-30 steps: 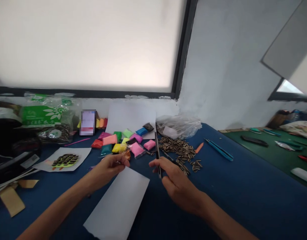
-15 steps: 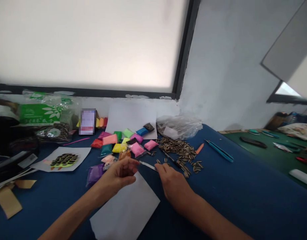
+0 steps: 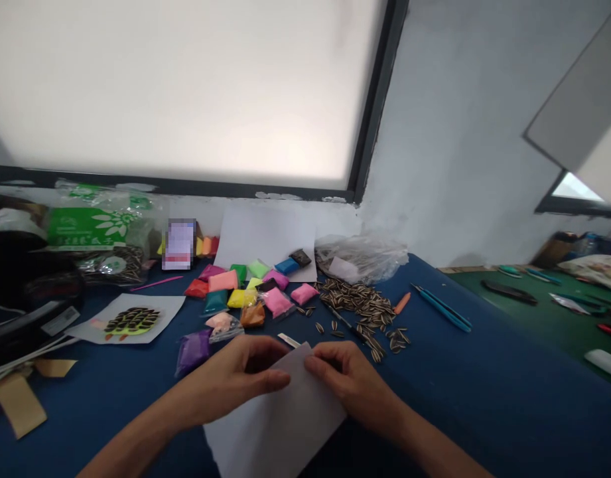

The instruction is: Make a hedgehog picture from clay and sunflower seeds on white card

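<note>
A sheet of white paper [image 3: 285,425] is between my two hands, its upper corner raised off the blue table. My right hand [image 3: 342,375] pinches that corner between thumb and fingers. My left hand [image 3: 240,378] is closed around the left edge, the thumb in front and the fingertips partly hidden behind it. Just beyond the raised corner shows a thin pale strip [image 3: 288,340], its lower end hidden by the paper. Bags of coloured clay, among them a purple one [image 3: 193,352], lie past my left hand. Striped sunflower seeds [image 3: 357,302] are heaped beyond my right hand.
A white card [image 3: 173,309] with a seed-covered clay picture lies at left, near a green seed bag [image 3: 93,229]. Farther right are a dark pen [image 3: 345,322], an orange stick [image 3: 402,303] and blue tweezers [image 3: 442,309]. A phone [image 3: 179,244] stands near the wall.
My right hand has let go of the thin pale strip and now grips the paper's corner. My left hand has moved right onto the paper. The sheet's corner has been lifted.
</note>
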`<state>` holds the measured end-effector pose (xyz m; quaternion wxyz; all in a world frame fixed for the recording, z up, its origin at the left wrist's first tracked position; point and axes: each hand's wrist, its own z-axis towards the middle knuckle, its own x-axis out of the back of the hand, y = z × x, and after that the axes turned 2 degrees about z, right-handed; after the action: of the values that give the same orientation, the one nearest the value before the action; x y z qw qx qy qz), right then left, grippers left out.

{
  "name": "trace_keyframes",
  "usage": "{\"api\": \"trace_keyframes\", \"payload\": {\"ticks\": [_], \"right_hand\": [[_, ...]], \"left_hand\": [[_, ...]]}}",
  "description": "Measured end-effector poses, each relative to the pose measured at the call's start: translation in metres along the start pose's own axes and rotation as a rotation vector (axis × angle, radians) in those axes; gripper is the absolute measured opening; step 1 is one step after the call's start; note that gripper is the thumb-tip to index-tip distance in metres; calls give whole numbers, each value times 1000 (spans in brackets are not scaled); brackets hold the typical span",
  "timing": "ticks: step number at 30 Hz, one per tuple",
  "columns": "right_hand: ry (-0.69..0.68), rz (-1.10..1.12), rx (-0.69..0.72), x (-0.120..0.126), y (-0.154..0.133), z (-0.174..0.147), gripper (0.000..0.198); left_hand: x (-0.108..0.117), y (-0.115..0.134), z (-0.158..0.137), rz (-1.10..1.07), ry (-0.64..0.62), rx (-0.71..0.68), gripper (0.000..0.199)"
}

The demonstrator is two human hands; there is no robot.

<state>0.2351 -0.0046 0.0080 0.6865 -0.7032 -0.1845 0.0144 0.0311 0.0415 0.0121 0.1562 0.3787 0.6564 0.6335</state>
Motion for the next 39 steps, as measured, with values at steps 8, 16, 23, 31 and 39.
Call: {"api": "trace_keyframes", "payload": {"ticks": [8, 16, 23, 31, 39], "right_hand": [[-3, 67, 41, 9, -3, 3, 37], [-18, 56, -42, 5, 1, 3, 33], [4, 61, -57, 6, 2, 3, 29], [-9, 107, -100, 5, 7, 5, 25], [-15, 116, -132, 4, 10, 6, 24]], "left_hand": [[2, -8, 1, 168, -7, 98, 29], [-3, -8, 1, 111, -9, 144, 22], [1, -4, 1, 162, -7, 105, 34], [-3, -8, 2, 168, 29, 145, 36], [-4, -12, 4, 142, 46, 173, 33]]}}
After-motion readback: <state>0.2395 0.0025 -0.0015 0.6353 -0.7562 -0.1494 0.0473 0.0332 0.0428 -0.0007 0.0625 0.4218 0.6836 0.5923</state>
